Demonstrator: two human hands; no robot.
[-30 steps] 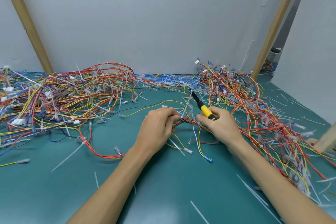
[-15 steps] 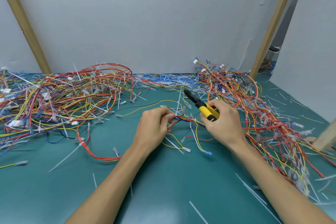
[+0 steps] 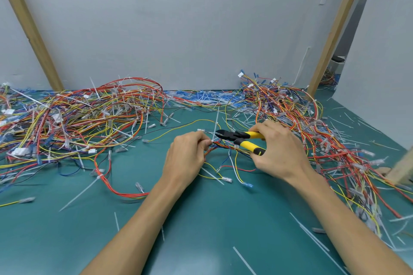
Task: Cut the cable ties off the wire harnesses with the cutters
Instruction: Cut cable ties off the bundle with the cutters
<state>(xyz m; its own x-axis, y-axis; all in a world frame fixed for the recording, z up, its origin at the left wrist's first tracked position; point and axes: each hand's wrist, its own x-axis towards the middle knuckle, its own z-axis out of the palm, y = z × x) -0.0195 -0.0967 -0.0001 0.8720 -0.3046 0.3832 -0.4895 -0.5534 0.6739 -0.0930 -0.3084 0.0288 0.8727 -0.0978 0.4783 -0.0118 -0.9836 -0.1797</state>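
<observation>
Head view: the left hand [image 3: 187, 156] pinches a wire harness [image 3: 225, 147] beside its white cable tie [image 3: 216, 125], tail pointing twelve o'clock. At its three o'clock the right hand [image 3: 279, 152] curls round the cutters [image 3: 240, 138], handles spread, tips beside the tie. Likely mid-cut; next, bite plastic only, sparing the wire harness.

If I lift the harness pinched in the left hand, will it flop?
Probably floppy: the harness droops in loose loops from the left hand. Likely light: few thin wires. Trailing ends may snag the wire pile beside it.
</observation>
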